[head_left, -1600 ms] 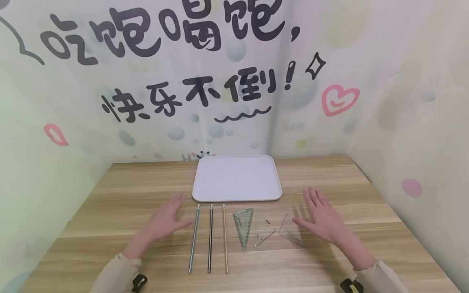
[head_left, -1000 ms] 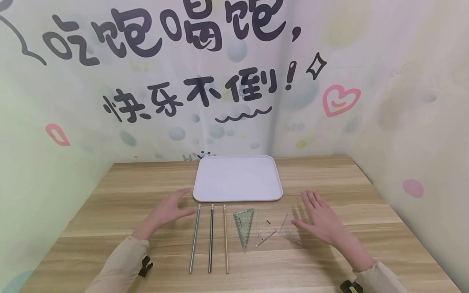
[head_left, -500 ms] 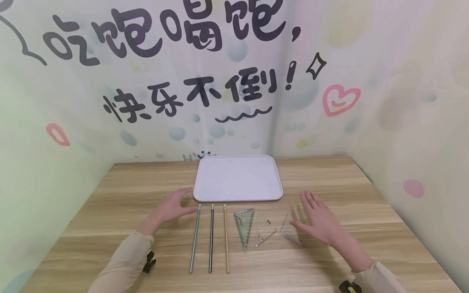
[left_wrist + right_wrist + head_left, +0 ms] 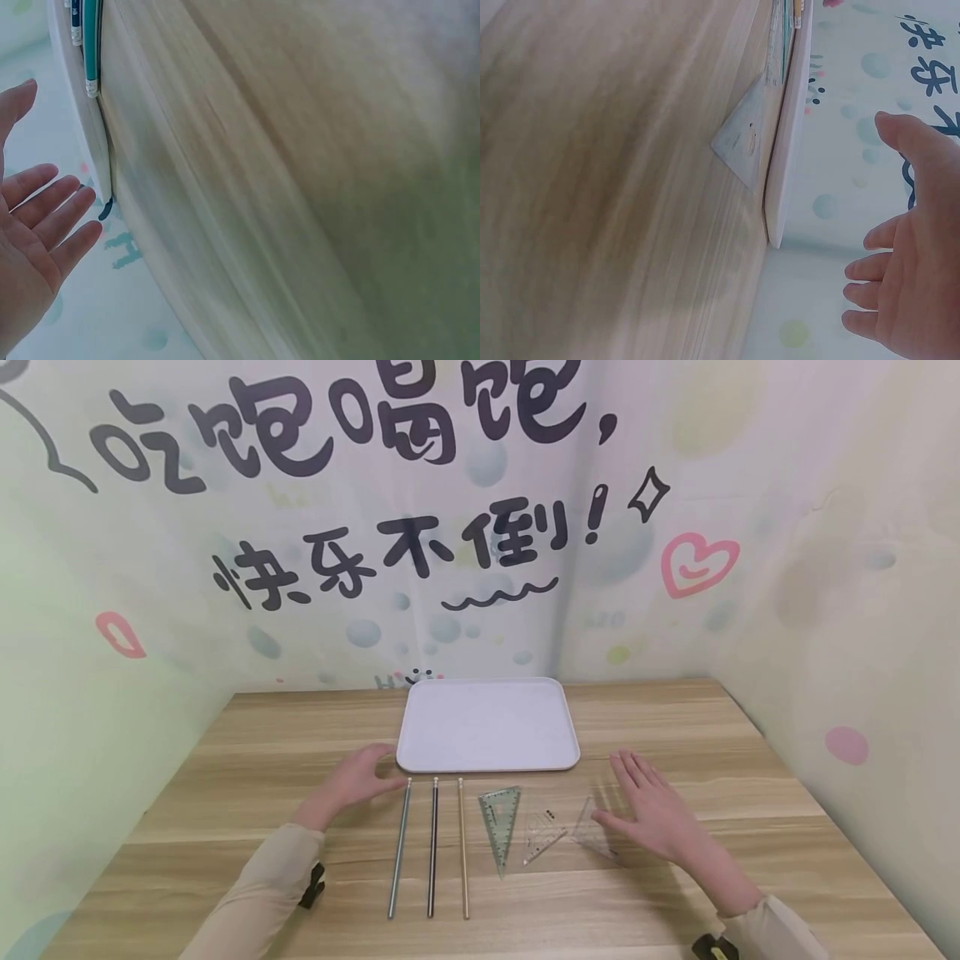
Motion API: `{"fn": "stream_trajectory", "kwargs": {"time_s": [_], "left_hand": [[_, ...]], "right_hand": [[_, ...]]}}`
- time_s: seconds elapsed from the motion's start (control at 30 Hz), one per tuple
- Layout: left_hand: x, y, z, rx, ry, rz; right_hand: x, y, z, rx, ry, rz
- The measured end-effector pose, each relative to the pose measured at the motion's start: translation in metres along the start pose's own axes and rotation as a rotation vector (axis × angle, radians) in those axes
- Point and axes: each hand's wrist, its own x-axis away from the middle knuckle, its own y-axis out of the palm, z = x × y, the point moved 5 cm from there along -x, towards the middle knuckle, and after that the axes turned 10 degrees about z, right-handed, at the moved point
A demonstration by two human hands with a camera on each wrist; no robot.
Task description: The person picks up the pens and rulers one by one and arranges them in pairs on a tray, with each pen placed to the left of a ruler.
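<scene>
My left hand (image 4: 355,782) hovers beside the eraser end of the teal pencil (image 4: 400,852), near the tray's left front corner, fingers extended and holding nothing. A dark pencil (image 4: 432,852) and a gold pencil (image 4: 463,852) lie to the right of it in a row. Further right are a greenish set square (image 4: 500,822), a small clear triangle ruler (image 4: 542,839) and another clear triangle (image 4: 588,831). My right hand (image 4: 660,814), fingers straight and holding nothing, is over the rightmost triangle's edge and partly hides it. In the right wrist view that triangle (image 4: 739,142) lies flat on the wood.
A white tray (image 4: 487,727) with nothing on it lies at the back of the wooden table (image 4: 300,727). Behind it stands a wall covering (image 4: 480,568) printed with large dark characters. Side walls flank the table.
My left hand has moved right and a little forward, towards the tray corner and the teal pencil's top. The right hand has shifted only slightly left. The pencils and triangles have stayed put.
</scene>
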Motion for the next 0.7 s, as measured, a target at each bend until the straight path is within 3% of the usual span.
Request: {"fn": "stream_trajectory", "kwargs": {"time_s": [0.5,0.7], "left_hand": [[-0.01,0.008,-0.008,-0.002,0.004,0.03],[-0.013,0.011,-0.008,-0.015,-0.011,0.008]], "right_hand": [[0.0,0.003,-0.002,-0.007,-0.006,0.007],[0.001,0.004,-0.002,-0.01,-0.008,-0.001]]}}
